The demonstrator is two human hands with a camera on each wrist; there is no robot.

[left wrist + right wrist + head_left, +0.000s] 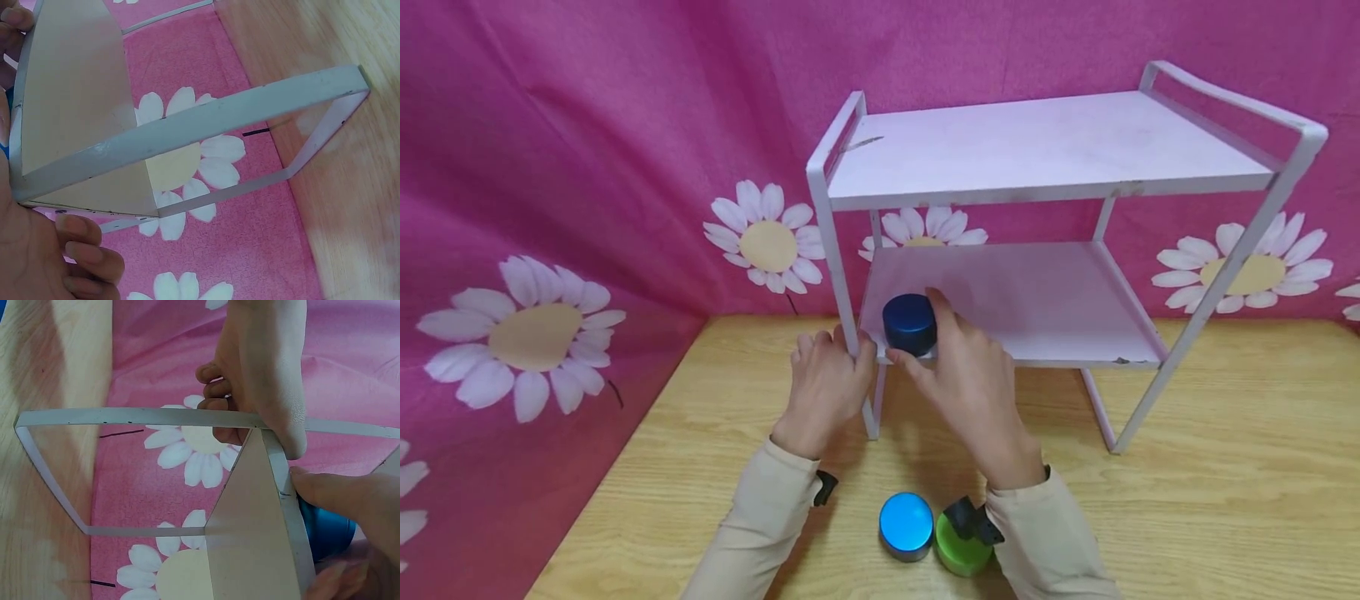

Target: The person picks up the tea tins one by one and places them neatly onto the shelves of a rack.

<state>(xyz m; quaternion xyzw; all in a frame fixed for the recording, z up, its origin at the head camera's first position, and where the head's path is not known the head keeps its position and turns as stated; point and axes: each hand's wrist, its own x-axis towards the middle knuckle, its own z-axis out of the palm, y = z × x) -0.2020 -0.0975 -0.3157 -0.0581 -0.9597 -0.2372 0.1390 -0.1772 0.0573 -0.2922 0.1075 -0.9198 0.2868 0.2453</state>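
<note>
A short dark blue metallic cylinder (910,325) stands near the left front corner of the rack's lower shelf (1022,300). My right hand (973,375) holds it between the thumb at the front and the fingers on the right side. In the right wrist view, part of the blue cylinder (326,532) shows past the shelf edge. My left hand (827,379) grips the white metal rack at its left front post (837,283), level with the lower shelf. The left wrist view shows curled left fingers (94,256) by that shelf corner.
A bright blue cylinder (906,523) and a green one (961,550) stand on the wooden table (1247,483) between my forearms. The green one is partly hidden by the right wrist's black device. The rack's upper shelf (1037,150) overhangs the lower. Pink floral cloth (640,167) hangs behind.
</note>
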